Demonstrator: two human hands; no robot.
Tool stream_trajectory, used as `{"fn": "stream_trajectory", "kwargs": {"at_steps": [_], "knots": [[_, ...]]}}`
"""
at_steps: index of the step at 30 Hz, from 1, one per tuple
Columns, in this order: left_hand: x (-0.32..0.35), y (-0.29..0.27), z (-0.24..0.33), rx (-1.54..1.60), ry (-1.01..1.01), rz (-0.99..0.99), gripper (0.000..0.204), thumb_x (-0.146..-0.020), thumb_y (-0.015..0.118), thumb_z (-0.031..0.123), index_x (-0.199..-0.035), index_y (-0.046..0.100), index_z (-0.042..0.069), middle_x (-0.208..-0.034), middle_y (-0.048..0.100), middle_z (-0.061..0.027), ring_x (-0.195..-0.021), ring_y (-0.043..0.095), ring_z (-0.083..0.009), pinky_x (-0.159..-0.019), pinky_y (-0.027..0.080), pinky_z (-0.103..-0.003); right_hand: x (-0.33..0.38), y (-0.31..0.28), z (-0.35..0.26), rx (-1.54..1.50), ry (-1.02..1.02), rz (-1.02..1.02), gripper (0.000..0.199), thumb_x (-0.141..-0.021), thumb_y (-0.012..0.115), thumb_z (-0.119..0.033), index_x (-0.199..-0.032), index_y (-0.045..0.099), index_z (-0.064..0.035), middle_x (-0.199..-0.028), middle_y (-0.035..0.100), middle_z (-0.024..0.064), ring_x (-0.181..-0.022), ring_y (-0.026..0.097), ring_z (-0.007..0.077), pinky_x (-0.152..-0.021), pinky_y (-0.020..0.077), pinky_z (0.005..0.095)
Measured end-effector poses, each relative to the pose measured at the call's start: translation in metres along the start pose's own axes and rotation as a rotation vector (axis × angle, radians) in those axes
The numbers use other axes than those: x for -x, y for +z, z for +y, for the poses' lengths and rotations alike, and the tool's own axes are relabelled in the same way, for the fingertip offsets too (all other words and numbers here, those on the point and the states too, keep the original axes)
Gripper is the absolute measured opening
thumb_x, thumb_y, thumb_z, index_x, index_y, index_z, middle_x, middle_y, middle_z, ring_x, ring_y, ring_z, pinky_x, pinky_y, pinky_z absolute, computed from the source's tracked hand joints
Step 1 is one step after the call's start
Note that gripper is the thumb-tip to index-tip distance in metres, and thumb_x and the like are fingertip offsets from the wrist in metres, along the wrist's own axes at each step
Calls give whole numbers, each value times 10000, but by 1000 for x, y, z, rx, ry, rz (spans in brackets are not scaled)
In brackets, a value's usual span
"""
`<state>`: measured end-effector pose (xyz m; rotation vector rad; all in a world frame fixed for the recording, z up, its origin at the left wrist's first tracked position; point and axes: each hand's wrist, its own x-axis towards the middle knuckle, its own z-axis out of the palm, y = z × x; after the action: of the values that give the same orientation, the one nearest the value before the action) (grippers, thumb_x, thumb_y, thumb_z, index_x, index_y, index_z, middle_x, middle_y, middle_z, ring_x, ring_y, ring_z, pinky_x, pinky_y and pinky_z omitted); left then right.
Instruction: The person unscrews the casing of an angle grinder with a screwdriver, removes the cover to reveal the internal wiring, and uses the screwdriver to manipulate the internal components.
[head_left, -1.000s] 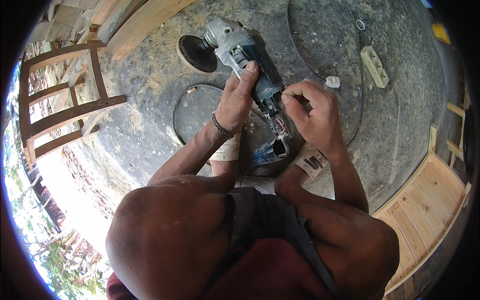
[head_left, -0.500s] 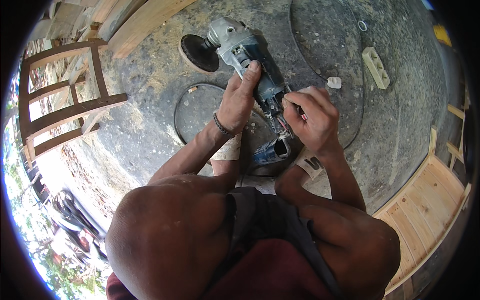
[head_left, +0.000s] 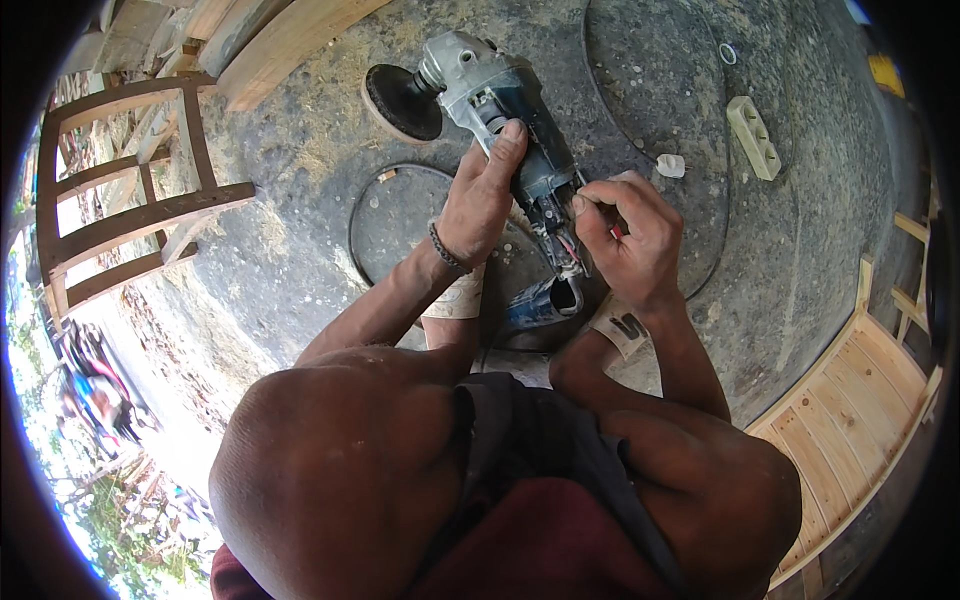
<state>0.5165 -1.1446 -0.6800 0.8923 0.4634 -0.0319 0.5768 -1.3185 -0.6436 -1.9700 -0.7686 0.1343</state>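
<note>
My left hand (head_left: 482, 192) is wrapped round the body of an angle grinder (head_left: 525, 115), thumb on its near side. The grinder has a grey metal gear head and a round black disc (head_left: 403, 103) pointing left. Its rear end is uncovered, with wires and inner parts (head_left: 560, 232) showing. At that rear part my right hand (head_left: 635, 230) is closed in a pinch between thumb and forefinger; what it pinches is too small to make out. Below the wires, a loose blue rear housing (head_left: 545, 302) sits between my feet, the cord running near it.
A white power strip (head_left: 754, 138) and a white plug (head_left: 671, 165) on a black cord lie on the dusty floor to the right. A dark wooden frame (head_left: 150, 217) stands at left, near planks (head_left: 290, 50). At lower right is a slatted pale wooden piece (head_left: 845, 400).
My right hand has shifted slightly right, its fingers still pinched beside the grinder's open rear. The grinder and my left hand have barely moved.
</note>
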Motion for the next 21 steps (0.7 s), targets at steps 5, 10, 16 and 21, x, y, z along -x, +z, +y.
{"fn": "stream_trajectory", "kwargs": {"at_steps": [5, 10, 16, 21], "knots": [[2, 4, 2, 14, -7, 10, 521, -1076, 376, 424, -1279, 540, -28, -1188, 637, -123, -1074, 619, -183, -973, 477, -340, -1, 1, -2, -23, 4, 17, 94, -823, 721, -50, -904, 674, -48, -751, 623, 54, -616, 589, 185, -592, 474, 316], [1, 4, 0, 7, -7, 4, 515, -1080, 368, 415, -1268, 552, -27, -1182, 640, -117, -1062, 618, -175, -971, 475, -332, 0, 3, -5, -33, 14, 25, 117, -808, 731, -43, -911, 674, -46, -752, 618, 53, -625, 593, 191, -597, 475, 325], [1, 4, 0, -34, 2, 23, 513, -1080, 368, 414, -1251, 566, -27, -1164, 646, -110, -1041, 616, -163, -958, 472, -318, -2, -3, 0, 288, -384, -11, 223, -756, 742, -35, -971, 681, -33, -810, 616, 40, -702, 612, 183, -673, 451, 337], [0, 2, -2, -56, 21, 43, 521, -1078, 371, 424, -1233, 577, -28, -1143, 651, -107, -1029, 616, -165, -951, 474, -317, 2, -9, 6, 453, -497, -90, 289, -775, 702, -66, -1062, 689, -37, -871, 607, 54, -731, 609, 187, -698, 444, 347]]}}
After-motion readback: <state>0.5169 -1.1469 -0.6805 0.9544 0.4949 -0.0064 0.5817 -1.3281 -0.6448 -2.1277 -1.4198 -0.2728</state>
